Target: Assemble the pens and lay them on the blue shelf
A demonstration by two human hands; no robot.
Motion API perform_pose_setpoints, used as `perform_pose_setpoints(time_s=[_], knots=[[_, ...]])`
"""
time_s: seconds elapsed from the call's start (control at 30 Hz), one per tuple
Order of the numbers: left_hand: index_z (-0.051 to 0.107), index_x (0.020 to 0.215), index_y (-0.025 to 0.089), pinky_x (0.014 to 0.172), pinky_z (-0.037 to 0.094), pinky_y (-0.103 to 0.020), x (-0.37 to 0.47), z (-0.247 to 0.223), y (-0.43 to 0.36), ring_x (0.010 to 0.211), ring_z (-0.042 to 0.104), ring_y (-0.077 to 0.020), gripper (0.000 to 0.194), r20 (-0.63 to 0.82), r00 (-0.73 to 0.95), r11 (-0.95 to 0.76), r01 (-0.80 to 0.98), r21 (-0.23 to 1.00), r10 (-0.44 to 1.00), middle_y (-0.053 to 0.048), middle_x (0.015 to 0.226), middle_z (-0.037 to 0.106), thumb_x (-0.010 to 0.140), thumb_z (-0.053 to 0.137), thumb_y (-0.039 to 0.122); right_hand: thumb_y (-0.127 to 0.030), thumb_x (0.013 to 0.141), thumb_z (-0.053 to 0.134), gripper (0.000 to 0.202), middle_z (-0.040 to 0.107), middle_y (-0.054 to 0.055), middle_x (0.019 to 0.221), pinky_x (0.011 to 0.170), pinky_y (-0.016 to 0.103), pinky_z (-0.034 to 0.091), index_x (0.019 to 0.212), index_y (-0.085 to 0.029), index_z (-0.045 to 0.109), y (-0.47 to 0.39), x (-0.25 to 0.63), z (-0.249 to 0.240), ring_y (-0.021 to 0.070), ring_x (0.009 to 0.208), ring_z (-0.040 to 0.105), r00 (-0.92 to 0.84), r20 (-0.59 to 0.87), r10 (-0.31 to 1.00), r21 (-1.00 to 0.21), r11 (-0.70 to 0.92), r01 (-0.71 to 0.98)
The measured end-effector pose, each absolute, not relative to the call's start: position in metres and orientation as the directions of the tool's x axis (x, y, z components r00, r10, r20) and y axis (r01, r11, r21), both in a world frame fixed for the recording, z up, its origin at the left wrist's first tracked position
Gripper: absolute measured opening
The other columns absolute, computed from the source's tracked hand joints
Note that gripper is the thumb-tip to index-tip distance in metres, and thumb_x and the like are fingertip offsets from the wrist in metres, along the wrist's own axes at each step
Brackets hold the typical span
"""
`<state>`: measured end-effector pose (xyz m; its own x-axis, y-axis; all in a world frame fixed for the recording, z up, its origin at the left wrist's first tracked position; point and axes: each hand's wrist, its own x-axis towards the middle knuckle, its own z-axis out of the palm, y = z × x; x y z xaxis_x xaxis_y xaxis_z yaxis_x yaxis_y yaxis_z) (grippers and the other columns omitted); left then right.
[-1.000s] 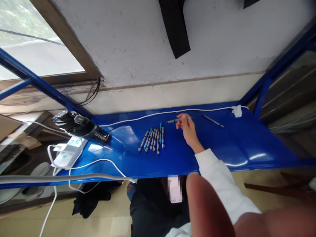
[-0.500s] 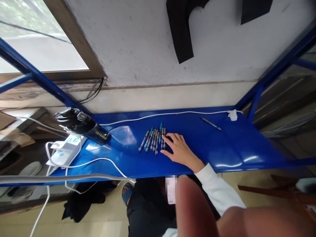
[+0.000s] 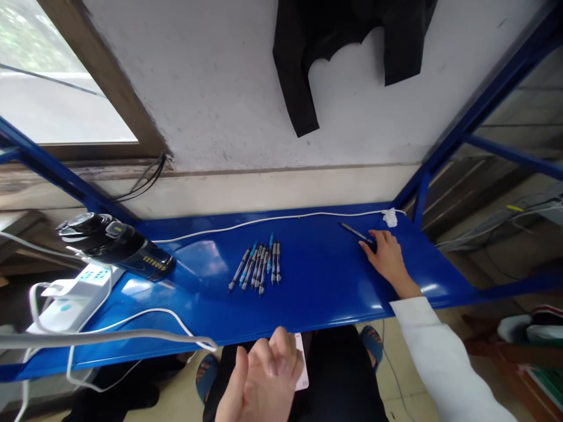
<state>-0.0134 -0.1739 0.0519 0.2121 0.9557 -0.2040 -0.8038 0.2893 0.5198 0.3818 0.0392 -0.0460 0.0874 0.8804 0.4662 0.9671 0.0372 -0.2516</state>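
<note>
On the blue table's right part, my right hand (image 3: pixel 387 258) is at a lone pen (image 3: pixel 352 230) with a dark grip. Its thumb and index finger close around the near end, which they partly hide; the pen lies along the tabletop. My left hand (image 3: pixel 264 375) is over my lap, below the table's front edge, palm up with loosely bent fingers and thumb apart, holding nothing. Several clear-barrelled pens (image 3: pixel 257 266) with black or blue parts lie side by side in a row mid-table.
At the left, a black bottle (image 3: pixel 132 252) leans by a white power strip (image 3: pixel 65 308) with cables. A white cable (image 3: pixel 246 223) runs along the back of the blue table (image 3: pixel 316 293) to a crumpled white tissue (image 3: pixel 389 217). A partly covered white card (image 3: pixel 302 369) is by my lap.
My right hand has gone from the row of pens to the lone pen at the right. My left hand, blurred near the camera before, is now lower over my lap. The view has shifted right.
</note>
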Motion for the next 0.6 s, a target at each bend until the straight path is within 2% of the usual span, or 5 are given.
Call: perform_pose_setpoints(time_s=[0.2, 0.33, 0.43, 0.5, 0.6], knots=[[0.079, 0.079, 0.021, 0.076, 0.046, -0.037, -0.019, -0.007, -0.183, 0.071, 0.05, -0.0204, 0.06, -0.181, 0.254, 0.302, -0.599, 0.741, 0.95, -0.007, 0.074, 0.054, 0.104, 0.06, 0.072, -0.053, 0.109, 0.05, 0.04, 0.073, 0.018, 0.105, 0.091, 0.052, 0.054, 0.105, -0.02, 0.072, 0.048, 0.388, -0.051, 0.0357, 0.098, 0.067, 0.082, 0.42, 0.904, -0.401, 0.104, 0.91], [0.083, 0.087, 0.017, 0.073, 0.048, -0.036, -0.016, -0.052, -0.189, 0.067, 0.06, -0.0218, 0.066, -0.262, 0.472, 0.332, -0.069, 0.941, 0.842, -0.007, 0.067, 0.064, 0.106, 0.055, 0.073, -0.059, 0.109, 0.057, 0.037, 0.074, 0.013, 0.101, 0.082, 0.046, 0.055, 0.112, -0.023, 0.064, 0.03, 0.351, -0.042, 0.0292, 0.086, 0.068, 0.23, 0.375, 0.898, -0.757, 0.154, 0.635], [0.078, 0.129, 0.018, 0.098, 0.056, -0.04, -0.008, -0.109, -0.193, 0.106, 0.075, -0.0333, 0.046, -0.482, 0.302, 0.312, 0.468, 0.827, 0.822, -0.015, 0.109, 0.08, 0.104, 0.063, 0.053, -0.054, 0.103, 0.076, 0.032, 0.071, 0.002, 0.089, 0.071, 0.037, 0.052, 0.116, -0.027, 0.068, 0.002, 0.306, -0.028, 0.0211, 0.074, 0.063, 0.204, 0.26, 0.944, -0.96, 0.23, 0.162], [0.06, 0.157, 0.01, 0.125, 0.044, -0.042, -0.002, -0.154, -0.196, 0.151, 0.057, -0.0416, 0.072, -0.569, 0.084, 0.337, 0.731, 0.593, 0.818, -0.024, 0.156, 0.065, 0.09, 0.073, 0.033, -0.046, 0.098, 0.085, 0.027, 0.066, -0.001, 0.081, 0.067, 0.035, 0.05, 0.114, -0.027, 0.074, -0.013, 0.275, -0.015, 0.0184, 0.069, 0.058, 0.159, 0.177, 0.971, -0.97, 0.199, -0.138], [0.041, 0.167, -0.002, 0.135, 0.033, -0.038, 0.006, -0.212, -0.2, 0.17, 0.034, -0.0422, 0.099, -0.641, -0.016, 0.382, 0.815, 0.436, 0.767, -0.032, 0.178, 0.036, 0.078, 0.076, 0.023, -0.039, 0.091, 0.092, 0.021, 0.056, -0.003, 0.073, 0.067, 0.033, 0.051, 0.095, -0.026, 0.076, -0.014, 0.238, 0.006, 0.0164, 0.068, 0.054, 0.086, 0.095, 0.992, -0.872, 0.125, -0.474]])
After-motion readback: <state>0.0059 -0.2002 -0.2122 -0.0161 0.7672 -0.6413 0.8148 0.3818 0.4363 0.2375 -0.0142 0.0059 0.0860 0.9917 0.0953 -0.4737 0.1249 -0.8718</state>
